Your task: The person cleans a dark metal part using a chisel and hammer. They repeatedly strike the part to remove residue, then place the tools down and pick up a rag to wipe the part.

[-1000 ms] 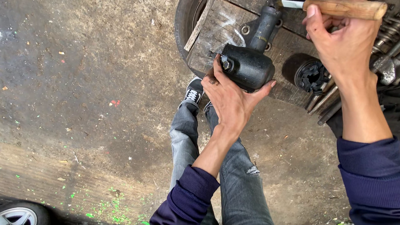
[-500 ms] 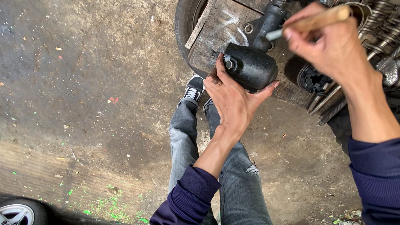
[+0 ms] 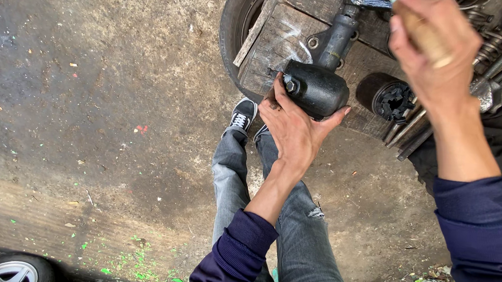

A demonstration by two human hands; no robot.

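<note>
The wooden tool handle (image 3: 424, 35), clamped in the right hand (image 3: 436, 61), has been swung from level to steeply tilted at one o'clock, its tip now over the shaft, while the black joint housing (image 3: 316, 89) on the wooden board (image 3: 286, 34) stays cupped by the left hand (image 3: 295, 130).

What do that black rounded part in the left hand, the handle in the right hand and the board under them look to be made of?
The black rounded part looks like cast metal, painted or greased black, with a dull sheen and a bolt head. The handle in the right hand looks like bare light wood, tan and matt. The board seems weathered wood, grey, grainy and scratched. The left hand cups the part.
</note>
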